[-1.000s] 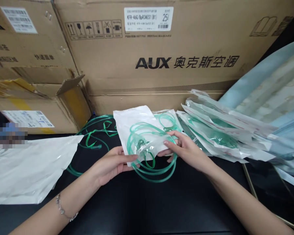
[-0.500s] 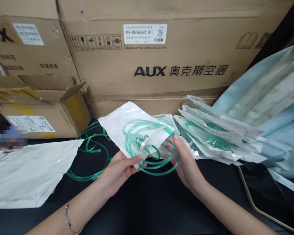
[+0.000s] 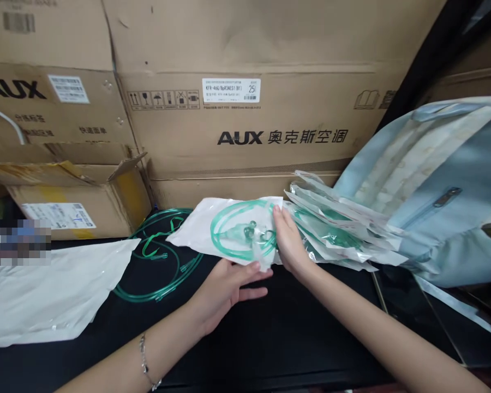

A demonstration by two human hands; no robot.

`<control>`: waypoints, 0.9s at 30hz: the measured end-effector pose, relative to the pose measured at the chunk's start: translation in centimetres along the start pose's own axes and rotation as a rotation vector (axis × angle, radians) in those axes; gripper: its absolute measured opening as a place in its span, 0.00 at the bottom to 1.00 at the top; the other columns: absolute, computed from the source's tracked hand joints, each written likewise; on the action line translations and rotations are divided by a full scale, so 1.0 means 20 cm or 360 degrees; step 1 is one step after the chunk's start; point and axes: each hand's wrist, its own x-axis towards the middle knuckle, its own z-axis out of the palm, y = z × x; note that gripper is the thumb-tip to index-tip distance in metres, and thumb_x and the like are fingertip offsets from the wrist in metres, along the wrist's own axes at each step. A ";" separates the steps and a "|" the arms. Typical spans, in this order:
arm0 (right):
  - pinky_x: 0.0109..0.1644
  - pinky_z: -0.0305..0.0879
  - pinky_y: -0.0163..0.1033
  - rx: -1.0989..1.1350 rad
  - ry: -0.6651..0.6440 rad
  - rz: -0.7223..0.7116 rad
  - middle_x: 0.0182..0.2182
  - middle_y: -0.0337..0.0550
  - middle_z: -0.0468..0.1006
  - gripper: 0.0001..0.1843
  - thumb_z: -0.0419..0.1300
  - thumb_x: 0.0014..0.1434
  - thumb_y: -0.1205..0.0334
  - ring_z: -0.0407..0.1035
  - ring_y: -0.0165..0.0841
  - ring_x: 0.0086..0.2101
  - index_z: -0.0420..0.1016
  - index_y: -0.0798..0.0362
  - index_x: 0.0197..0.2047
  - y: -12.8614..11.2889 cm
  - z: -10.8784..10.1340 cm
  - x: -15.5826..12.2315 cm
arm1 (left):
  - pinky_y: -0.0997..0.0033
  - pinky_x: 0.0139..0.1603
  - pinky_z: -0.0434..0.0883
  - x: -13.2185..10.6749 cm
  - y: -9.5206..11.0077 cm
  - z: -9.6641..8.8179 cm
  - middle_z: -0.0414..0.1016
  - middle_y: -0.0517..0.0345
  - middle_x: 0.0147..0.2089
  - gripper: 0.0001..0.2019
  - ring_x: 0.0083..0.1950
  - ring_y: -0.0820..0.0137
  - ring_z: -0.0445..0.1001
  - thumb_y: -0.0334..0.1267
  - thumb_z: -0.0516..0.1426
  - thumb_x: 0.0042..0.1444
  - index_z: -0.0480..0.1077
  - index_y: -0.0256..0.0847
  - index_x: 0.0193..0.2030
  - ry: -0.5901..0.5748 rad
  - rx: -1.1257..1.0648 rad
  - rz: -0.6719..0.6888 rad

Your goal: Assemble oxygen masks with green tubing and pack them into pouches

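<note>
The right hand (image 3: 292, 240) grips the right end of a white pouch (image 3: 190, 218), thumb on the upper face and fingers hidden behind it. The left hand (image 3: 225, 289) pinches the pouch's lower edge with its thumb, the lower fingers loose underneath. The pouch is held between the hands above the dark worktop (image 3: 245, 338), with a coil of green tubing (image 3: 216, 232) spread against its white sheet, apparently behind clear film; how far inside it sits, I cannot tell. The step in hand looks like settling the coil in the pouch; the next move would call for a firm hold at the right end and a flat coil, with no loop caught at the edge.

Just beyond the right hand lies a stack of filled packets (image 3: 339, 237); left of the pouch, loose green tubing (image 3: 133, 298) rests on the worktop. Farther left is white packaging (image 3: 57, 289), with an open carton (image 3: 123, 207) behind.
</note>
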 end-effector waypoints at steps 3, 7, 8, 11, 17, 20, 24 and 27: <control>0.51 0.61 0.45 0.0026 0.0128 -0.0122 0.45 0.44 0.72 0.22 0.50 0.57 0.48 0.63 0.40 0.49 0.62 0.48 0.51 -0.08 -0.12 0.10 | 0.65 0.38 0.73 -0.08 0.12 -0.02 0.73 0.44 0.47 0.18 0.46 0.59 0.74 0.33 0.63 0.45 0.69 0.38 0.44 -0.0448 0.0331 -0.0389; 0.39 0.66 0.41 -0.0038 -0.0332 -0.0147 0.37 0.42 0.73 0.18 0.56 0.52 0.49 0.68 0.37 0.38 0.67 0.50 0.42 -0.23 -0.30 0.21 | 0.67 0.32 0.74 -0.18 0.36 -0.05 0.75 0.46 0.42 0.16 0.39 0.59 0.76 0.32 0.62 0.45 0.71 0.39 0.43 -0.0507 0.0740 -0.0092; 0.36 0.65 0.39 -0.0105 -0.0492 -0.0144 0.35 0.41 0.73 0.16 0.56 0.53 0.49 0.69 0.35 0.35 0.68 0.50 0.40 -0.26 -0.33 0.23 | 0.69 0.28 0.73 -0.18 0.41 -0.06 0.76 0.48 0.39 0.15 0.34 0.62 0.77 0.33 0.63 0.44 0.71 0.39 0.42 -0.0323 0.0818 0.0237; 0.32 0.63 0.36 -0.0301 -0.0812 -0.0134 0.31 0.38 0.73 0.13 0.60 0.49 0.52 0.68 0.32 0.30 0.70 0.52 0.34 -0.30 -0.32 0.26 | 0.77 0.26 0.70 -0.09 0.52 -0.09 0.76 0.51 0.34 0.11 0.33 0.68 0.74 0.36 0.63 0.44 0.73 0.36 0.36 0.0349 0.1070 0.1125; 0.34 0.61 0.33 -0.0575 -0.1339 -0.0200 0.33 0.38 0.75 0.15 0.63 0.47 0.55 0.66 0.30 0.32 0.74 0.54 0.38 -0.25 -0.10 0.30 | 0.72 0.33 0.70 0.20 0.46 -0.15 0.77 0.47 0.42 0.26 0.39 0.65 0.75 0.34 0.65 0.37 0.70 0.37 0.47 0.0286 0.1005 0.0633; 0.30 0.60 0.31 -0.0535 -0.1357 -0.0117 0.33 0.38 0.73 0.19 0.60 0.50 0.54 0.64 0.26 0.29 0.72 0.52 0.44 -0.20 -0.08 0.34 | 0.72 0.33 0.70 0.25 0.38 -0.19 0.79 0.50 0.34 0.21 0.33 0.67 0.75 0.33 0.65 0.37 0.73 0.34 0.42 0.0331 0.0712 0.0644; 0.23 0.56 0.28 -0.0440 -0.1372 0.0093 0.28 0.36 0.72 0.19 0.58 0.51 0.57 0.61 0.23 0.22 0.70 0.52 0.47 -0.10 -0.13 0.39 | 0.73 0.34 0.70 0.25 0.32 -0.26 0.79 0.51 0.33 0.16 0.31 0.70 0.75 0.36 0.64 0.39 0.73 0.34 0.38 0.0458 0.0559 0.0738; 0.24 0.58 0.29 -0.0391 -0.1392 0.0134 0.26 0.35 0.73 0.18 0.60 0.47 0.62 0.63 0.23 0.22 0.70 0.54 0.43 -0.05 -0.11 0.41 | 0.73 0.33 0.70 0.26 0.32 -0.28 0.78 0.53 0.31 0.15 0.29 0.71 0.74 0.37 0.65 0.38 0.73 0.34 0.35 0.0525 0.0480 0.0765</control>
